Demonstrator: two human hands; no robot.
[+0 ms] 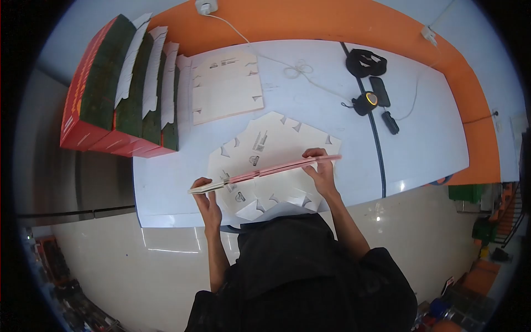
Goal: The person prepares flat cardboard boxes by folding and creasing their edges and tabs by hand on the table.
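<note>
A thin folded cardboard piece (271, 170), reddish along most of its edge and whitish at the left end, stands nearly edge-on to me. My left hand (207, 200) pinches its left end, and my right hand (321, 172) grips it near the right end. Beneath and around it lies an unfolded white cardboard box blank (282, 138) with cut slots and small black printing. Its near flaps (271, 209) bend up by the table's front edge, against my dark clothing.
Behind is a stack of flat cardboard blanks (227, 91). Red and green boxes (105, 83) with white sheets between them stand at the left. On the right lie a black strap (366, 63), a phone-like object (379, 91), a black-and-yellow device (365, 103) and a white cable (298, 69).
</note>
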